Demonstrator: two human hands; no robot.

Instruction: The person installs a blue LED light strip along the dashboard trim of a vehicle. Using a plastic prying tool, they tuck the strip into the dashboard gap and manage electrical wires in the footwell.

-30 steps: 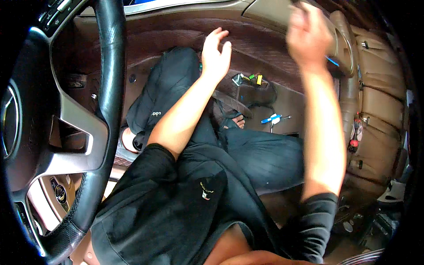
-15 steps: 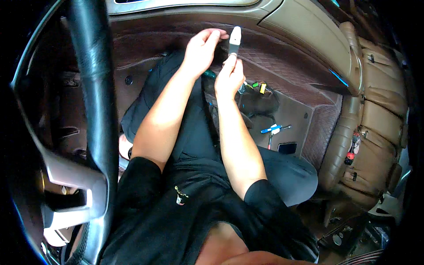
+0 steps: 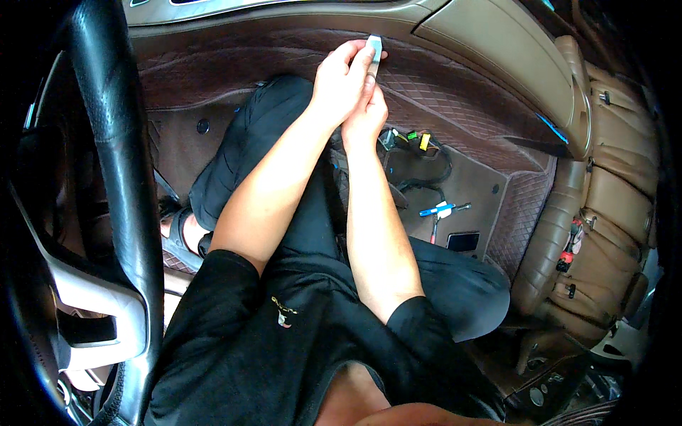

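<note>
A slim pale strip, flat at its upper end, is held between both hands over the quilted brown side wall of the car's footwell; its lower part is hidden by fingers, so its exact kind is hard to tell. The left hand pinches across it, with a fingertip showing beyond its right side. The right hand is closed about its lower end, just below the left one, and the two hands overlap.

Behind the right wrist, a bundle of dark wiring loops over the brown floor mat, with a yellow connector and a green connector near the mat's upper edge. Closer to the right edge lies a slim blue tool with something white against it (too small to make out). Near the mat's lower right corner rests a dark flat rectangle, phone-like in shape, beside the person's bent knee.

Further out, a red-handled tool lies along the left edge of the brown leather upholstery; the centre console runs above the footwell, and the black steering wheel stands at the left
</note>
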